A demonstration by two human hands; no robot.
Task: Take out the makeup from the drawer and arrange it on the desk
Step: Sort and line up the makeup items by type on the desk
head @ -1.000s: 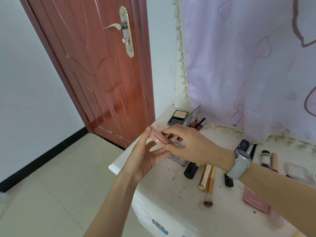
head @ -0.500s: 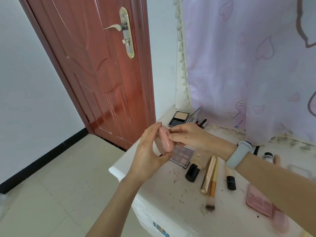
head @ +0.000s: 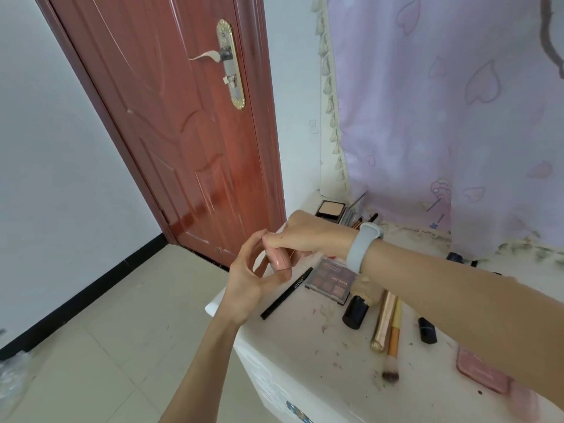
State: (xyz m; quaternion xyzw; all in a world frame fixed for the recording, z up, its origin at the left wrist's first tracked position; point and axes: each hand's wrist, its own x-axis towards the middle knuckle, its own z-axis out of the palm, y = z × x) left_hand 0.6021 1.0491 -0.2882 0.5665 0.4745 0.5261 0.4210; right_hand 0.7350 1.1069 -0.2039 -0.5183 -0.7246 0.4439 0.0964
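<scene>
Both hands hold a small pink compact (head: 279, 259) above the left end of the white desk (head: 308, 340). My left hand (head: 247, 277) cups it from below and the left, fingers curled around it. My right hand (head: 308, 232), with a pale wristband, grips its top edge from above. On the desk under them lie a black pencil (head: 287, 293) and an eyeshadow palette (head: 331, 280). Further right lie a black-capped bottle (head: 355, 309), a gold tube (head: 383, 323) and a brush (head: 393, 340).
An open powder compact (head: 331, 208) and some pencils lie at the desk's back corner by the lilac curtain (head: 442, 117). A black lipstick (head: 427, 330) and a pink case (head: 482, 372) lie to the right. A red door (head: 171, 117) and tiled floor are left of the desk.
The pink compact has turned from flat to on edge between my hands. My right hand has shifted over its top, uncovering the palette and pencil on the desk.
</scene>
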